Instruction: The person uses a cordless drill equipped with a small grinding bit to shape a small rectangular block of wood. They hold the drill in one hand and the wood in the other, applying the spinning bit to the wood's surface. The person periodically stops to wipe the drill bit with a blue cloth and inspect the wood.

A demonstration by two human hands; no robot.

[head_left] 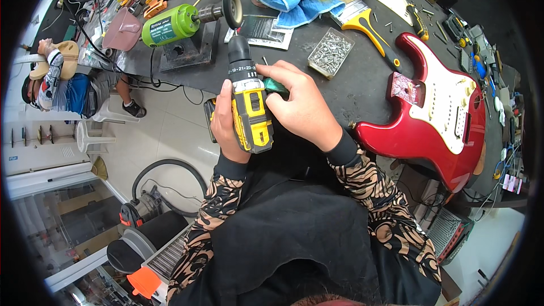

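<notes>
My left hand (pixel 226 127) is closed around a yellow and black cordless drill (pixel 252 116), its black chuck (pixel 239 51) pointing away from me toward the bench grinder. On the drill's right side is my right hand (pixel 303 102), index finger and thumb curled close to the drill's collar. Between them shows a dark green object (pixel 274 85), mostly hidden, whose kind I cannot make out. A small screw (pixel 264 60) sticks up just past the right fingertips. Right of the hands lies a glossy red electric guitar body (pixel 391 130) with a cream pickguard (pixel 445 102).
A green bench grinder (pixel 170 25) with a round wheel (pixel 232 8) stands ahead-left. Beyond my hands are a clear box of screws (pixel 331 52), a yellow-handled brush (pixel 371 31) and a blue cloth (pixel 297 3). Another person (pixel 68 79) sits at far left; a vacuum hose (pixel 170 164) lies on the floor.
</notes>
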